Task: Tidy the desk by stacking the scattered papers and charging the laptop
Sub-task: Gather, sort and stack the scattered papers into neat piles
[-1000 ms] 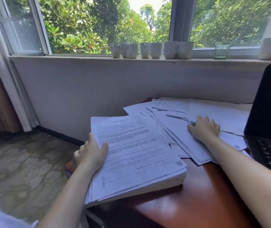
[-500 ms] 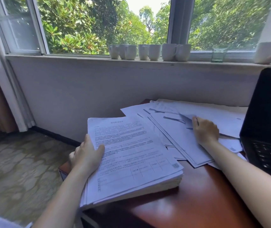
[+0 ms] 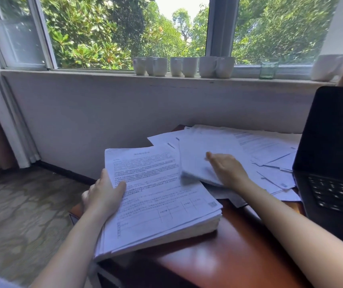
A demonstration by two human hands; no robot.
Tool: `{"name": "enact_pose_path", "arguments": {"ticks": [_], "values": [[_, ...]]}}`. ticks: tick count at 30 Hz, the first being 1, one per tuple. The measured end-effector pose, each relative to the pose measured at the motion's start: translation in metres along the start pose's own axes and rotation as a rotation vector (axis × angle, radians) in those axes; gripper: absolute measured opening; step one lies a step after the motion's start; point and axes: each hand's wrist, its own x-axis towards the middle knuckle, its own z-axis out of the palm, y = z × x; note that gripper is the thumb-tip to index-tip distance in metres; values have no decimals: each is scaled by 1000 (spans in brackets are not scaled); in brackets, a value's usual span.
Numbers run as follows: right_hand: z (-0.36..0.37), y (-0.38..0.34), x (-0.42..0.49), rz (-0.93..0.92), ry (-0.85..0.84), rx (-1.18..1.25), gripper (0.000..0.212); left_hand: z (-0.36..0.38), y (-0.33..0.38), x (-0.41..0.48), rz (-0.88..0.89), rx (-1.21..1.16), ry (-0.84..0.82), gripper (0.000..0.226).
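Note:
A thick stack of printed papers [image 3: 162, 196] lies at the desk's left corner. My left hand [image 3: 102, 196] grips the stack's left edge, thumb on top. My right hand [image 3: 226, 170] holds a bundle of loose sheets [image 3: 199, 156], blurred, lifted off the desk with its near edge over the stack's far right corner. More scattered papers [image 3: 270, 150] lie behind it along the wall. An open black laptop [image 3: 332, 163] stands at the right, screen dark. No charger or cable is in view.
The reddish wooden desk [image 3: 218, 256] ends at the left over a mottled floor [image 3: 20, 204]. On the windowsill [image 3: 104, 72] stand several white mugs [image 3: 184, 66], a green glass [image 3: 268, 68] and a white cup [image 3: 325, 67] at the right.
My right hand, flat on the scattered papers before, has gathered a bundle of sheets and carried it left toward the stack. My left hand stays on the stack's edge.

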Motion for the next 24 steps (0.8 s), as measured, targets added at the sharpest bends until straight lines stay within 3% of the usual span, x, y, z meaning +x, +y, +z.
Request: {"name": "enact_pose_path", "arguments": {"ticks": [3,5,11,13,15,17,20,22,24], "values": [[-13,31,2,219,-51,-296,54,0,0,0,0,0,5,36],[-19,44,2,337,-104,-276,66,0,0,0,-2,2,8,36],[-33,47,11,450,105,482,73,0,1,0,-3,5,5,37],[-30,50,12,556,81,711,59,0,0,0,-2,6,3,36],[-27,49,10,615,11,900,29,1,-1,1,-2,8,-1,35],[-28,47,7,615,-12,912,4,1,-1,2,-4,7,-3,35],[-24,51,9,556,-16,830,9,2,-1,3,-4,8,-4,35],[-19,57,11,478,8,623,13,2,-2,3,-4,6,-4,36],[-17,62,14,422,131,461,18,2,-2,4,-4,6,-4,35]]}}
